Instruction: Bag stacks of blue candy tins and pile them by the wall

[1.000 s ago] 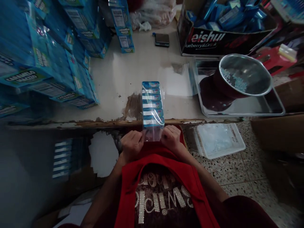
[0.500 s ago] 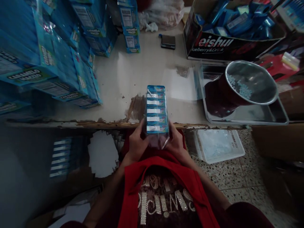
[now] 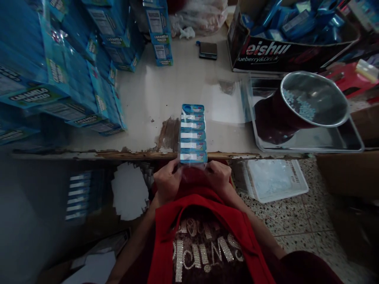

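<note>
In the head view, the left hand and right hand grip the near corners of a clear bag, fingers curled closed on the plastic. The bag contains a row of blue boxes and extends past the front edge of the table. A metal bowl stands at right on a tray.

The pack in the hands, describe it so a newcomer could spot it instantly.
Find the worn table, then the middle of its near edge. There the left hand and right hand grip the clear plastic of a pack, one column of blue boxes with white strips. Unlike the tall blue stacks to the left, this pack alone is being held.
</note>
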`<action>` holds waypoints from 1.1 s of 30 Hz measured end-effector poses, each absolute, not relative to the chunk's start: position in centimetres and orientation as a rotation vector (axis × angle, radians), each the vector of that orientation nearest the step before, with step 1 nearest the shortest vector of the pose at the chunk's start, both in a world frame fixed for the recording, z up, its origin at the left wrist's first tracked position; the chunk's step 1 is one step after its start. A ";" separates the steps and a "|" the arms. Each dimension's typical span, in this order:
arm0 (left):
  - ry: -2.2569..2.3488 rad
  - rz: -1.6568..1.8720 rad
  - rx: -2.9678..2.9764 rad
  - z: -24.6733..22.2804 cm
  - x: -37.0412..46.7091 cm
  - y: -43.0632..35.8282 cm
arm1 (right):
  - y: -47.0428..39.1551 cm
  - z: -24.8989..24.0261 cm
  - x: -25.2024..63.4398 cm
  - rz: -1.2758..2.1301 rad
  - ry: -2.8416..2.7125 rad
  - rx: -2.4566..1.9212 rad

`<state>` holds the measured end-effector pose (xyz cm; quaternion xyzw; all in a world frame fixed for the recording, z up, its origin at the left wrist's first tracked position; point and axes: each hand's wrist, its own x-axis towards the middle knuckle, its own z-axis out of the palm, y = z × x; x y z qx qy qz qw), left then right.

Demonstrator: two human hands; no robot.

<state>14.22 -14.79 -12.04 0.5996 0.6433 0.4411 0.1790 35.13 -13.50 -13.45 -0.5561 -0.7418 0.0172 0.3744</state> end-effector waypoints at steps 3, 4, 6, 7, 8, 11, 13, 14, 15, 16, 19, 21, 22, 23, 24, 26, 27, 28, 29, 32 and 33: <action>1.845 1.229 1.819 -12.2 13.6 -15.3 | -13.5 -12.9 35.2 0.045 -2.018 -1.246; 1.852 1.215 1.864 -12.2 13.4 -15.5 | -13.5 -12.6 35.2 0.045 -2.051 -1.195; 1.853 1.229 1.966 -12.3 12.9 -15.6 | -13.3 -12.2 35.2 0.029 -2.086 -1.111; 1.850 1.246 2.022 -12.3 12.7 -15.7 | -13.3 -12.1 35.3 0.025 -2.099 -1.077; 1.842 1.259 2.077 -12.5 12.5 -15.6 | -13.2 -12.1 35.4 0.026 -2.108 -1.055; 1.747 1.299 2.199 -13.2 12.3 -15.6 | -13.0 -12.4 35.7 0.072 -2.160 -1.047; 1.659 1.318 2.170 -13.3 12.3 -15.6 | -13.0 -12.4 35.9 0.137 -2.208 -1.090; 1.635 1.295 2.116 -13.1 12.2 -15.6 | -13.1 -12.2 36.2 0.192 -2.237 -1.120; 1.621 1.222 2.046 -12.7 11.9 -15.6 | -13.2 -11.8 36.5 0.264 -2.269 -1.151; 1.598 1.101 1.970 -12.0 11.3 -15.6 | -13.2 -11.2 37.1 0.355 -2.307 -1.183; 1.381 0.661 1.793 -8.8 7.7 -15.0 | -13.0 -7.9 40.2 0.783 -2.471 -1.233; 1.254 0.516 1.718 -6.7 4.7 -13.7 | -12.1 -5.1 43.0 1.193 -2.527 -1.222; 1.301 0.535 1.666 -5.9 3.5 -12.6 | -11.3 -3.9 44.1 1.388 -2.485 -1.213; 1.412 0.609 1.609 -5.3 2.8 -11.1 | -10.2 -2.7 44.9 1.473 -2.387 -1.222; 1.572 0.755 1.551 -4.9 2.5 -9.2 | -8.8 -1.8 45.1 1.412 -2.249 -1.266; 1.789 1.127 1.537 -4.7 3.4 -4.2 | -5.5 -0.6 43.8 1.014 -1.977 -1.330; 1.743 1.229 1.610 -4.9 4.4 -1.4 | -3.7 -0.4 42.4 0.769 -1.880 -1.348; 1.625 1.283 1.694 -5.1 5.5 1.4 | -1.9 -0.5 40.7 0.604 -1.882 -1.320; 1.462 1.276 1.779 -5.3 6.7 4.0 | -0.4 -0.7 38.9 0.508 -1.953 -1.272; 1.034 1.097 1.854 -6.1 8.9 9.7 | 2.3 -2.3 34.5 0.300 -2.249 -1.250; 0.935 1.035 1.854 -6.4 9.2 10.7 | 2.6 -2.9 33.7 0.256 -2.316 -1.259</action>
